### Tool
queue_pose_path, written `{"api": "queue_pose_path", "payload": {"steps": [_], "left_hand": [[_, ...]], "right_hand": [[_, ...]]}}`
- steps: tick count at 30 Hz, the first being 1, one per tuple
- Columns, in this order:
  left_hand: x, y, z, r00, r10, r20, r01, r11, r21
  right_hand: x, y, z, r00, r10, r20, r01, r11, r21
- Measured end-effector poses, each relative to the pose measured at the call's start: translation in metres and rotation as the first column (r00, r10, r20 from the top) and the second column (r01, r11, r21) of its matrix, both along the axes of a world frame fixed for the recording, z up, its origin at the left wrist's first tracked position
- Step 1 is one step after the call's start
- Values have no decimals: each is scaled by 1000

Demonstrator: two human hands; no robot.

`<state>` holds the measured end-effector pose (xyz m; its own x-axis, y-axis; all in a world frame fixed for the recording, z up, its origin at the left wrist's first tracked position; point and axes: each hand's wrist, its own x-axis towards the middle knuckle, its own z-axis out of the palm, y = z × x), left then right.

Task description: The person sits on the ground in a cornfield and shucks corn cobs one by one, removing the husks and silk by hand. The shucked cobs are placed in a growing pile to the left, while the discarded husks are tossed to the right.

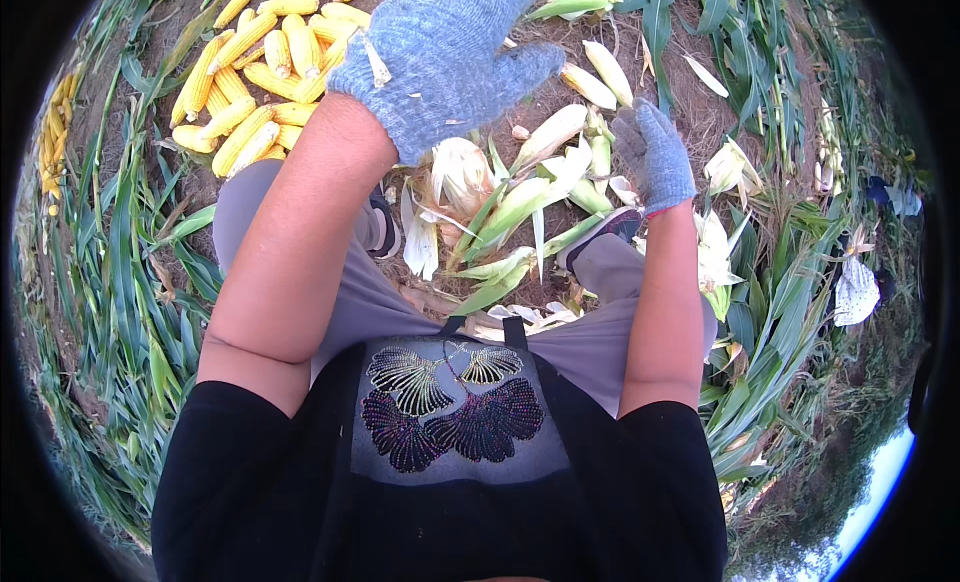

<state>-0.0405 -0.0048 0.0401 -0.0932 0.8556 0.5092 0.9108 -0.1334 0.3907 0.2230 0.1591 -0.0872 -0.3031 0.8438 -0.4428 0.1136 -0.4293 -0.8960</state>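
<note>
My left hand, in a fuzzy blue-grey knit glove, is raised close to the camera. Its thumb stands apart from the fingers, and no held thing shows; the palm is hidden. A scrap of dry husk clings near the glove's cuff. On the right, my right hand wears a matching glove, its fingers loosely bent and nothing visible in them. Just beyond it lie two pale-husked corn ears. Between my feet are green-husked ears and a peeled-back husk with brown silk.
Husked yellow corn cobs are heaped at the upper left, with another yellow pile at the far left edge. Cut corn stalks and leaves line both sides. Loose husks lie by my right leg; a white spotted cloth-like item is farther right.
</note>
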Motion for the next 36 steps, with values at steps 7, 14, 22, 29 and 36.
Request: {"api": "queue_pose_path", "payload": {"steps": [7, 14, 22, 29, 36], "left_hand": [[8, 1, 26, 992, -64, 104, 58, 996, 64], [5, 11, 22, 989, -118, 86, 121, 992, -32], [5, 16, 19, 993, -116, 3, 113, 962, -250], [13, 12, 8, 996, -74, 47, 81, 983, -167], [13, 25, 16, 991, -125, 52, 135, 886, -444]], "right_hand": [[50, -31, -90, 346, 546, 763, -726, 670, -151], [28, -73, -224, 528, 214, 822, -413, 910, 29], [-63, -146, -197, 455, 465, 760, -743, 669, 36], [-14, -98, -267, 858, -502, 113, 510, 802, -311], [89, -32, -359, 698, -712, 74, 531, 446, -721]]}}
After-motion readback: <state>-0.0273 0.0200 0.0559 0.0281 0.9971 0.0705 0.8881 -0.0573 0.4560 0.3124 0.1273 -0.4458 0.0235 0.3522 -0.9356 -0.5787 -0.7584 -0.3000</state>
